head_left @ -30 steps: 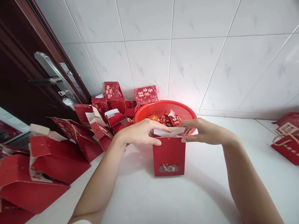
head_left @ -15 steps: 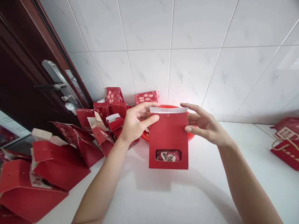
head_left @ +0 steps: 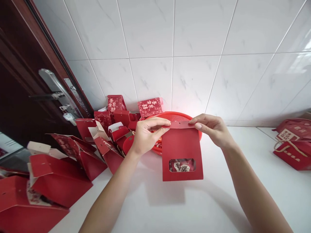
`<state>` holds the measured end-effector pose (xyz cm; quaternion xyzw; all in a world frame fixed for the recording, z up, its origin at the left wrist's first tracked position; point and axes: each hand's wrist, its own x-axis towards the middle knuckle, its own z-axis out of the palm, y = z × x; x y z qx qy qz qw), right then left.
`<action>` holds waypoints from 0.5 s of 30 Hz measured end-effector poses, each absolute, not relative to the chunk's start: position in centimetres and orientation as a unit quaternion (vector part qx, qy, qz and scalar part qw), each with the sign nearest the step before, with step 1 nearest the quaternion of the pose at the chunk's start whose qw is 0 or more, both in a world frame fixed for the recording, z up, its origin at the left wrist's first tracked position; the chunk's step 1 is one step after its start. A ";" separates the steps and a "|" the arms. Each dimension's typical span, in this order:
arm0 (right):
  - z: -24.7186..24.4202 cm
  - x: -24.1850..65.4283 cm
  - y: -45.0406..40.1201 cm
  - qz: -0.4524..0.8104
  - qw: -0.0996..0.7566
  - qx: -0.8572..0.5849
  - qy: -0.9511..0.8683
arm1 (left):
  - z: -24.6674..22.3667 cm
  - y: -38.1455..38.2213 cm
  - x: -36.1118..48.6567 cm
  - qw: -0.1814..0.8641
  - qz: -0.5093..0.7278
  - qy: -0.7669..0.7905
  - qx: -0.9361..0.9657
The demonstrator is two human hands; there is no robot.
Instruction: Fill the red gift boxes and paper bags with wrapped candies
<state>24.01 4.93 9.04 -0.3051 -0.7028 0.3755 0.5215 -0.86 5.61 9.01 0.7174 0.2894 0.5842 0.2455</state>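
The held box (head_left: 182,142) hangs above the surface (head_left: 218,187), before the basket (head_left: 173,114), between left hand (head_left: 149,134) and right hand (head_left: 212,129) (one at each top corner); a packet (head_left: 183,166) lies inside it; other boxes (head_left: 60,181) crowd the left, from foreground to wall (head_left: 194,32), the door (head_left: 14,81) behind them; one box (head_left: 150,107) sits behind the basket's left edge; bags (head_left: 289,155) stand far right, well apart.

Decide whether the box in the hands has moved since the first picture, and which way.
Yes, up and slightly right: against the tiled wall, the box now shows higher and farther right than it did.
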 end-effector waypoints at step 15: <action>8.0 31.3 -0.4 0.201 0.561 -0.516 -0.615 | 9.2 4.4 -0.5 0.235 0.330 0.260 0.877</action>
